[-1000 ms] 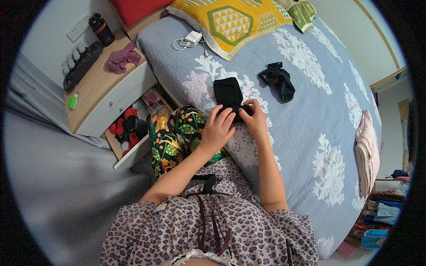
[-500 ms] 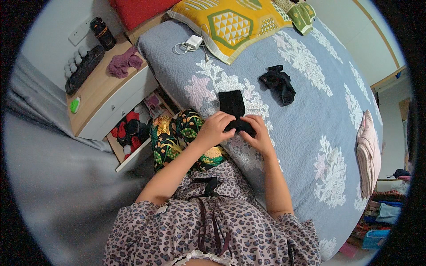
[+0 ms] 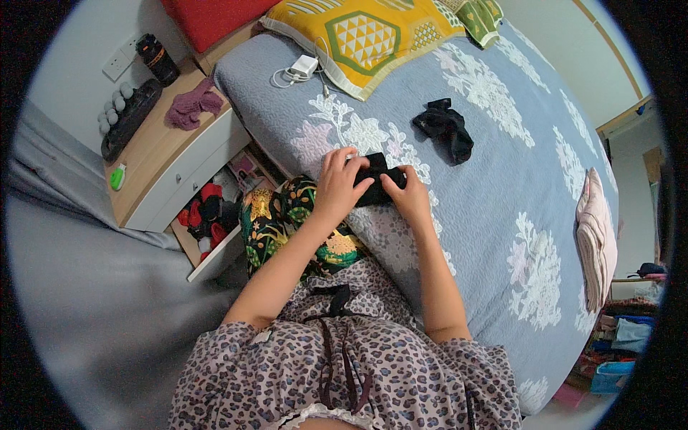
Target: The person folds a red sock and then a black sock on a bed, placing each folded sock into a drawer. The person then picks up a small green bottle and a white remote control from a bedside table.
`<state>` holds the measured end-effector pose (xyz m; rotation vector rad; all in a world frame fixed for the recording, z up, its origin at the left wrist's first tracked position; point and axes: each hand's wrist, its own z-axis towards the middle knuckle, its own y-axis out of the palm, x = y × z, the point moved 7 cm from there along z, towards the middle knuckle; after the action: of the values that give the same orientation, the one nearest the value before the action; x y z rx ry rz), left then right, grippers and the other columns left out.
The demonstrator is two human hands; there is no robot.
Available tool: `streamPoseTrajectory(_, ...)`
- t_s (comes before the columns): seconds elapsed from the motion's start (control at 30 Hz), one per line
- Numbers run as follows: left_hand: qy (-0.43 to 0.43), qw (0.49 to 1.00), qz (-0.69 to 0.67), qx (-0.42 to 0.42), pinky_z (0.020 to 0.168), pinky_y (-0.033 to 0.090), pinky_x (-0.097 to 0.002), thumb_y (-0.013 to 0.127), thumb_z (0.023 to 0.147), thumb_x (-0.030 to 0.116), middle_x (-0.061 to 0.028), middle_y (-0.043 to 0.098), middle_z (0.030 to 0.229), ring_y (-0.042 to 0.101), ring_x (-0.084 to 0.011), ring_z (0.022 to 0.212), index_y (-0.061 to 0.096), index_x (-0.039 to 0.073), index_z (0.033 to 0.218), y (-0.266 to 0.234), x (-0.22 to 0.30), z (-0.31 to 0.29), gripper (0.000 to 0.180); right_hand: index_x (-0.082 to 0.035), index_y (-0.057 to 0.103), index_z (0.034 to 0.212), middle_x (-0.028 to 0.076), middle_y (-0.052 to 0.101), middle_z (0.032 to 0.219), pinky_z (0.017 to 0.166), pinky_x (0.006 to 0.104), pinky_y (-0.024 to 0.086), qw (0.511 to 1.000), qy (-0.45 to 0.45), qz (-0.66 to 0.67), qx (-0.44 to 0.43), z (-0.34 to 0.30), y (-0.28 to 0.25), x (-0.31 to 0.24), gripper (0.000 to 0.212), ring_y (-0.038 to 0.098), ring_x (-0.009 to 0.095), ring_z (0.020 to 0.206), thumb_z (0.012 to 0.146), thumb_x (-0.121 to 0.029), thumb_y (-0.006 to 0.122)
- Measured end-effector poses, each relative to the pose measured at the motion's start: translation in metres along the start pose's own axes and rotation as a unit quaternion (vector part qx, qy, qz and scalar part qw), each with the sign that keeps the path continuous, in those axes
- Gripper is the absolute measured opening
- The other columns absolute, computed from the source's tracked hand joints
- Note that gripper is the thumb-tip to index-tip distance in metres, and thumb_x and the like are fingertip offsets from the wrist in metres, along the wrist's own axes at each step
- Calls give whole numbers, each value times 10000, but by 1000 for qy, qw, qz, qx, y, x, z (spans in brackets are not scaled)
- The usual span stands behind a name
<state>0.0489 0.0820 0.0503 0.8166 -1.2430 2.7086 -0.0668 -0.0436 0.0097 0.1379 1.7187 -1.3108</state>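
A folded black sock (image 3: 374, 189) lies on the blue-grey bedspread (image 3: 487, 193), close to the bed's near edge. My left hand (image 3: 338, 180) holds its left side, thumb on top and fingers curled over the far edge. At its right side, my right hand (image 3: 410, 197) grips it with the thumb pressed on the cloth. Part of the fabric is hidden under my fingers. Farther off to the right rests a crumpled black sock (image 3: 448, 131), which neither hand touches.
Left of the bed, a nightstand (image 3: 136, 188) holds purple knitwear (image 3: 193, 104), a dark bottle (image 3: 158, 59) and a black roller-like object (image 3: 131, 118). Its lower drawer (image 3: 215, 256) stands open with red and black clothing. A white charger (image 3: 304, 67) lies beside a yellow pillow (image 3: 362, 46); folded pink cloth (image 3: 595, 244) sits at right.
The sock's flat far part has been folded back toward me into a smaller bundle. My left hand has shifted forward, and the right has moved slightly up with it.
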Motion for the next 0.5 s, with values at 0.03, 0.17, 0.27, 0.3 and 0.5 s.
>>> streamPoseTrajectory(0.03,-27,998,-31,-39,892,416,-388,690,774,246,-107,555,1011,484,-297,1048,568,60,1040,9,-9,4,347,-47,548,1057,202,655,799,641,406,497,1000,2,-12,6,2,1,0,530,648,347,757,755,-470,653)
streamPoseTrajectory(0.17,-77,980,-76,-170,911,404,-401,716,737,256,-110,580,1030,498,-305,1027,570,57,1134,25,-25,19,467,-47,536,1056,205,653,787,636,423,493,997,12,-52,50,1,0,-7,526,641,366,745,782,-490,618)
streamPoseTrajectory(0.27,-35,986,-36,-159,897,422,-380,719,736,212,-84,552,1040,487,-279,1029,615,44,1034,16,-9,20,358,-30,506,1102,210,652,822,661,426,493,997,24,-34,57,-13,0,-6,558,636,376,770,807,-495,594)
streamPoseTrajectory(0.3,-17,988,-36,-148,892,423,-385,718,733,196,-93,550,1042,497,-293,1019,606,43,1038,14,-7,17,359,-26,494,1128,220,645,861,680,420,492,999,26,-8,47,-20,0,-8,576,633,376,796,808,-494,594)
streamPoseTrajectory(0.5,-87,973,-126,-175,849,446,-395,726,725,204,-132,576,1027,553,-329,972,560,28,1061,21,-19,11,413,40,335,1320,209,607,972,788,380,484,988,-8,145,52,-47,13,10,716,613,352,886,792,-301,677)
